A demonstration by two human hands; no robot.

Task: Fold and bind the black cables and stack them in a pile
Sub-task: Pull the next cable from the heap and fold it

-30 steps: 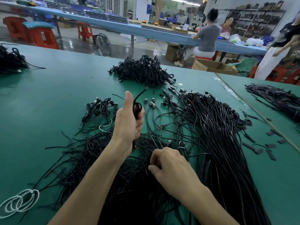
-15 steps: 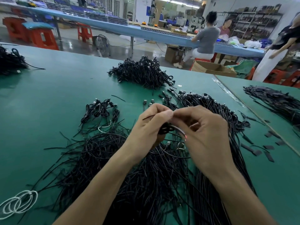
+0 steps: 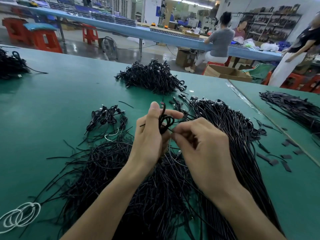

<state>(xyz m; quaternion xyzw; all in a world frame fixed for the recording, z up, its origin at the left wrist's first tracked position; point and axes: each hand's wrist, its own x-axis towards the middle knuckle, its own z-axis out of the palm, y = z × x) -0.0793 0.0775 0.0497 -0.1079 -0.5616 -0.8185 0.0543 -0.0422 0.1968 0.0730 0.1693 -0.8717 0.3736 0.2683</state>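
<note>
Left hand [image 3: 149,135] grips a folded cable [image 3: 165,122], with the thumb raised and the fingers curled round the small black coil. It is held upright above the green table [image 3: 52,104], at the centre of the view. The right hand [image 3: 202,149] meets it from 3 o'clock, thumb and forefinger closed in a pinch at the coil's lower edge. Whether they nip the cable itself or a thin tie strand cannot be told.

- **12 o'clock:** a pile of bound cables [image 3: 152,77] lies well apart from the hands.
- **9 o'clock:** a small cluster of bound cables [image 3: 107,118] lies on the table.
- **2 to 5 o'clock:** a long sheaf of loose cables [image 3: 230,129] runs beneath the right forearm, connectors at its far end.
- **7 o'clock:** a tangle of thin black strands [image 3: 107,163] spreads below the left forearm.
- **8 o'clock, at the frame's edge:** white loops [image 3: 19,216] lie on the table.
- **3 to 4 o'clock:** flat black strips [image 3: 270,161] are scattered beyond the sheaf.
</note>
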